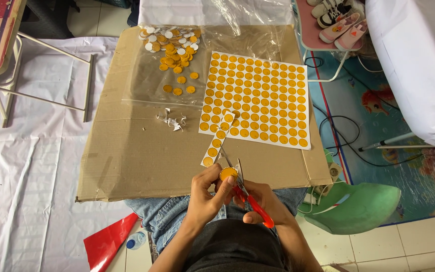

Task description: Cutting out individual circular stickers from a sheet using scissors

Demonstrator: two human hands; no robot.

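At the near edge of the flat brown cardboard sheet (142,156), the left hand (208,194) pinches a small round orange paper disc (228,174) between thumb and fingertips. The right hand (260,201) is curled through the red plastic handles of steel scissors (242,187), blades slightly parted and pointing away from the person, touching the disc. A narrow paper strip of orange circles (218,139) slants from the disc up to the white printed sheet of orange circles (258,98). Cut discs lie heaped on a clear plastic bag (147,85).
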